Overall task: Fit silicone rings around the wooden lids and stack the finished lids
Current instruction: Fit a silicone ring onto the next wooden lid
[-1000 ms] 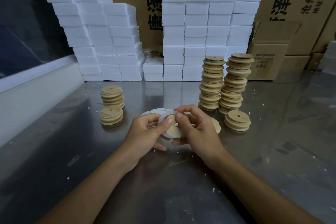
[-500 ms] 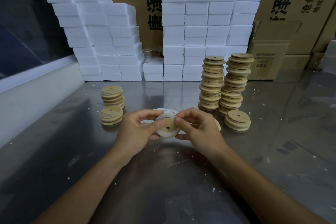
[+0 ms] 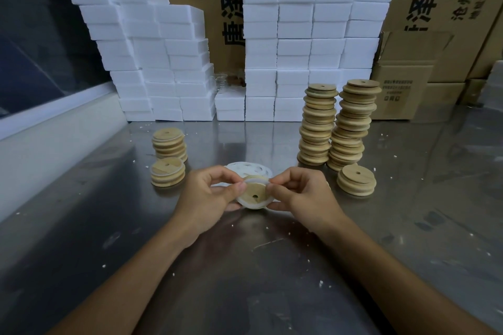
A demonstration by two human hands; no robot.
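Note:
A round wooden lid [image 3: 255, 192] with a small hole is held above the metal table [image 3: 245, 266], a white silicone ring [image 3: 251, 206] partly stretched around its rim. My left hand [image 3: 209, 196] pinches the lid's left edge and my right hand [image 3: 302, 193] pinches the ring at the right edge. Behind the lid lies a pile of loose white rings [image 3: 249, 168]. Two tall stacks of plain lids [image 3: 317, 124] [image 3: 353, 122] stand at the right, with a short stack [image 3: 356, 179] in front. Two short stacks of ringed lids [image 3: 170, 143] [image 3: 168, 171] sit at the left.
White foam blocks [image 3: 307, 35] are piled along the back, more of them at the back left [image 3: 141, 43]. Cardboard boxes [image 3: 402, 90] stand behind and to the right. A white ledge [image 3: 54, 128] runs along the table's left side. Small white crumbs dot the table.
The lid and ring have been turned and lowered slightly between my hands. The ring, loose over the lid a second ago, now sits around more of its rim.

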